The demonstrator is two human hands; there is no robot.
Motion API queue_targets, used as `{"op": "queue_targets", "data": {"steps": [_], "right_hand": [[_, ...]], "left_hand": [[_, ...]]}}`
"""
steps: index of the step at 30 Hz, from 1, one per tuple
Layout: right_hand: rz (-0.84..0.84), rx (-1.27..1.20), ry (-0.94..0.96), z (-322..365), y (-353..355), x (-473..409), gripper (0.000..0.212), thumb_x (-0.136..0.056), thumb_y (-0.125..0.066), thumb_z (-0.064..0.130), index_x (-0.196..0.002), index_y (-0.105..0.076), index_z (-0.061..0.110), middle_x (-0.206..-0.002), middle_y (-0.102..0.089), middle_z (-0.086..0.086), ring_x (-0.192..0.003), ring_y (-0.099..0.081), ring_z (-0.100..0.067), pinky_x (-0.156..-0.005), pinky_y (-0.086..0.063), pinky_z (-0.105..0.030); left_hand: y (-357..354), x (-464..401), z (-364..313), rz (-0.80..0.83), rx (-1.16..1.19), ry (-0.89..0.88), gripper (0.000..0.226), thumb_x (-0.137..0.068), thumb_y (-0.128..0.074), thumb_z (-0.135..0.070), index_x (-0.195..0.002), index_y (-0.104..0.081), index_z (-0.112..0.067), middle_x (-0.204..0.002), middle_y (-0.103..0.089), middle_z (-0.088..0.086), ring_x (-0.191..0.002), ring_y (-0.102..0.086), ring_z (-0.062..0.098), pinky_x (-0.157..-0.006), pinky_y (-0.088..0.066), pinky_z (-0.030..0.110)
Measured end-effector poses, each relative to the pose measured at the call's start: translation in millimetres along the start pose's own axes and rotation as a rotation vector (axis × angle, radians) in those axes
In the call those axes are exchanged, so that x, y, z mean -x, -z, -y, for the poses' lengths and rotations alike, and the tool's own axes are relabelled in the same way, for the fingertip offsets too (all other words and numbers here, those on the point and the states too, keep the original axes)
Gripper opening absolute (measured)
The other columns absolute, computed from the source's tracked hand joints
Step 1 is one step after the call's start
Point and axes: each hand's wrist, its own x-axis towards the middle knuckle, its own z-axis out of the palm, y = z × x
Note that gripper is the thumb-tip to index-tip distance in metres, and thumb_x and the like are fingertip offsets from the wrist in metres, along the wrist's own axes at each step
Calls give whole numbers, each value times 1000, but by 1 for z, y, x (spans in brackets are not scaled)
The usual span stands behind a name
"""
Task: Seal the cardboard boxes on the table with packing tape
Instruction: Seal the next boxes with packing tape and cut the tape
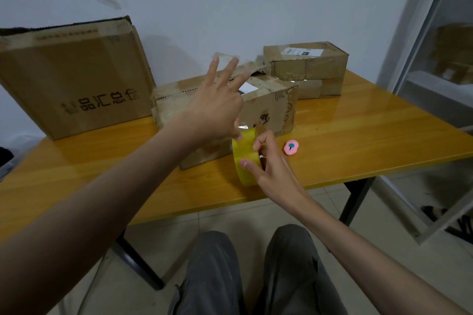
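Note:
A yellowish roll of packing tape [246, 158] stands on edge at the table's front, in front of a worn cardboard box [268, 107] with a torn, partly raised top flap. My right hand [268, 161] holds the roll between thumb and fingers. My left hand [217, 105] is above the roll and in front of the box; its thumb and forefinger pinch the tape's loose end at the top of the roll while the other fingers spread upward. A large printed box [74, 79] stands at the left, and two stacked small boxes [309, 69] sit behind on the right.
A small pink round object [291, 147] lies on the yellow wooden table [358, 135] just right of the roll. A white wall is close behind the boxes. A white shelf frame [435, 59] stands at the right. My knees are below the table's front edge.

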Motion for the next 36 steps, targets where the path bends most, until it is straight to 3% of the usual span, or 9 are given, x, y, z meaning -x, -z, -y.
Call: {"op": "queue_targets", "data": {"steps": [2, 7, 12, 15, 18, 24, 29, 33, 36], "right_hand": [[-2, 6, -10, 1, 1, 0, 32, -94, -67, 26, -101, -36, 29, -92, -51, -24, -80, -54, -44, -65, -49, -61], [-52, -52, -97, -1, 6, 0, 43, -96, -71, 15, -101, -28, 17, -83, -34, -2, -62, -35, -13, -57, -36, -29], [-88, -129, -170, -1, 12, -1, 48, -93, -74, 16, -96, -27, 25, -91, -41, -14, -75, -46, -19, -65, -43, -36], [-43, -157, -155, 4, 18, 3, 50, -92, -73, 11, -95, -26, 27, -87, -43, -17, -74, -48, -11, -66, -45, -27], [-61, -135, -145, 11, 26, 5, 49, -92, -74, 14, -95, -27, 28, -87, -44, -12, -74, -47, -14, -66, -45, -30], [-296, 205, -213, 20, 83, -32, 45, -92, -74, 20, -106, -31, 20, -96, -55, -11, -73, -56, -27, -73, -53, -51], [-305, 694, -384, -9, 123, -51, 48, -90, -74, 24, -115, -34, 14, -81, -53, -3, -75, -58, -28, -65, -45, -41], [-305, 842, -481, -37, 132, -47, 52, -89, -74, 21, -122, -35, 11, -79, -52, -4, -81, -58, -33, -71, -44, -41], [-293, 905, -468, -50, 126, -44, 50, -91, -72, 17, -124, -36, 7, -84, -52, -7, -78, -52, -29, -65, -36, -37]], "left_hand": [[-2, 0, 0, -24, -6, 2, 50, -74, -70, -71, -96, -74, -26, -168, -8, 2, -154, 10, 34, -121, 7, 62], [-3, 2, -5, -90, -16, 2, 58, -74, -67, -76, -102, -73, -26, -169, 1, 3, -154, 14, 35, -121, 4, 63], [-1, 7, -14, -167, -7, 18, 63, -71, -69, -76, -108, -70, -25, -169, 3, 4, -154, 13, 36, -121, 3, 63], [3, 4, -9, -207, -8, 54, 99, -57, -73, -81, -135, -49, -25, -169, 1, 7, -154, 11, 38, -121, 3, 63], [14, 1, -5, -220, 23, 63, 108, -53, -74, -83, -139, -41, -26, -168, -6, 6, -154, 9, 37, -122, 4, 62], [38, 11, 6, -292, 334, 31, 73, -71, -84, -51, -130, -48, -28, -160, -33, -1, -151, -16, 32, -123, -5, 49], [57, 28, 31, -257, 757, 39, 43, -81, -81, -32, -110, -49, -36, -138, -58, -12, -132, -43, 22, -99, -34, 36], [69, 46, 46, -194, 1028, -53, 34, -88, -75, -20, -112, -51, -23, -127, -60, -9, -120, -57, 6, -104, -47, 29], [66, 53, 49, -137, 1170, -61, 31, -92, -71, -15, -115, -51, -15, -121, -59, -2, -113, -64, 13, -104, -52, 38]]}}
